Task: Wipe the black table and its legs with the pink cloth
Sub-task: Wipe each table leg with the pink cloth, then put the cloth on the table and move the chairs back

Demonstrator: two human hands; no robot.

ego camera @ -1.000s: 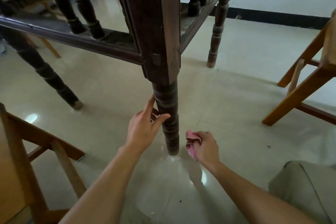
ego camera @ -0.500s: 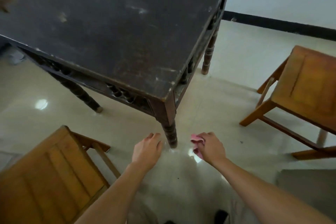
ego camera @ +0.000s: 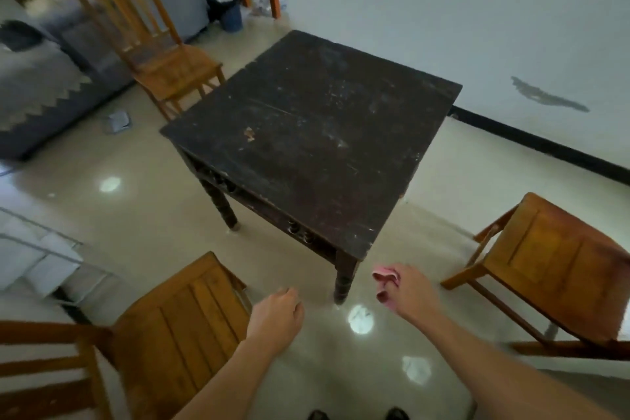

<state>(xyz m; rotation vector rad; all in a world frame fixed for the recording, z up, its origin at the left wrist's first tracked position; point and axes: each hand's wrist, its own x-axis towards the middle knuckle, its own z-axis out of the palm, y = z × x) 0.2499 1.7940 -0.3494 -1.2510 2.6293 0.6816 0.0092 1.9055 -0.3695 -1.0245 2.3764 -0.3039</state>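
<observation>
The black table (ego camera: 317,133) stands in the middle of the floor, its worn square top seen from above. Its nearest leg (ego camera: 343,283) comes down between my two hands. My right hand (ego camera: 407,290) is just right of that leg and grips the bunched pink cloth (ego camera: 384,275), apart from the wood. My left hand (ego camera: 276,315) hangs left of the leg with loosely curled fingers and holds nothing. Another table leg (ego camera: 223,204) shows on the left.
Wooden chairs surround the table: one at the near left (ego camera: 177,327), one at the right (ego camera: 552,266), one behind at the far left (ego camera: 163,58). A grey sofa (ego camera: 44,78) lies far left, a dark bin (ego camera: 226,8) by the back wall.
The view has risen from floor level beside the leg to high above the table. My left hand has let go of the leg, and both hands have drawn back from it.
</observation>
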